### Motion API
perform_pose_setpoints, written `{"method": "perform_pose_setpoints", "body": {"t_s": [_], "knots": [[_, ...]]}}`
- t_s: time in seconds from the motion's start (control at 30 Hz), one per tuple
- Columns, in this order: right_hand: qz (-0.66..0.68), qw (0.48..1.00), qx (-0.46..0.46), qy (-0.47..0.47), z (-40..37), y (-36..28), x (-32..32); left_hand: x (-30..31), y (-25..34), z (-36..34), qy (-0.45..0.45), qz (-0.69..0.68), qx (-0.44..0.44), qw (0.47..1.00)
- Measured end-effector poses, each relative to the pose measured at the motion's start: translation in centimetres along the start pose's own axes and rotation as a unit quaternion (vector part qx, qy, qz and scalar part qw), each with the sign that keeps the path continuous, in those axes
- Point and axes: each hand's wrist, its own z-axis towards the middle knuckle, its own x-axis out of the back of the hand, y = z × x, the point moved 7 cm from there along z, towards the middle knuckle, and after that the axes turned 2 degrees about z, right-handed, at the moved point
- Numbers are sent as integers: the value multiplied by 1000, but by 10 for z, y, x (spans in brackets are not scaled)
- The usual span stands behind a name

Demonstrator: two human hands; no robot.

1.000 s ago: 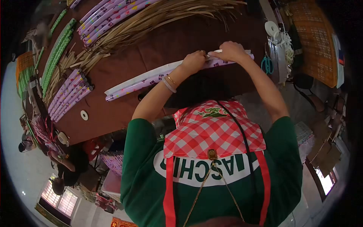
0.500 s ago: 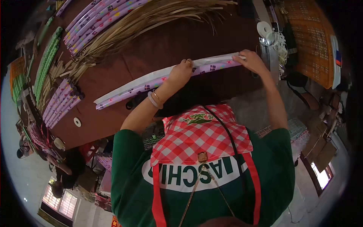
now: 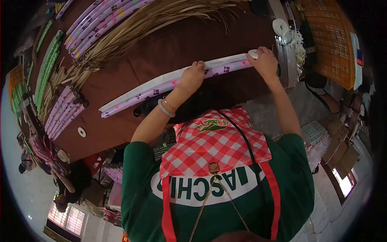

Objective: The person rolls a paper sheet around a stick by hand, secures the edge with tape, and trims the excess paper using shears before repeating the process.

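Observation:
A long roll wrapped in purple patterned paper (image 3: pixel 161 85), with a white paper flap along its far side, lies slantwise on the brown table (image 3: pixel 173 48). My left hand (image 3: pixel 192 76), bracelets at its wrist, grips the roll near its middle, fingers curled over the paper edge. At the roll's right end my right hand (image 3: pixel 266 62) closes over the tip. A small white round thing (image 3: pixel 253 53) shows at its fingertips. I cannot tell whether that hand holds it.
Several finished purple rolls lie at the left (image 3: pixel 66 107) and at the far left top (image 3: pixel 100 18), beside green rolls (image 3: pixel 48 66). Dried palm strips (image 3: pixel 161 20) fan across the back. White tape rolls (image 3: pixel 280 26) sit far right, another one (image 3: pixel 82 132) near left. People sit below left (image 3: pixel 66 181).
My hands have spread apart along the roll: the right hand slid from beside the left out to the roll's right end. The left hand stays near the middle.

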Motion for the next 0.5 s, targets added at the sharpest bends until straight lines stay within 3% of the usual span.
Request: {"method": "perform_pose_setpoints", "body": {"t_s": [0.5], "knots": [[-28,999,-25,20,-6,-9,5,-3,-2,1,-33,-18,22,999]]}}
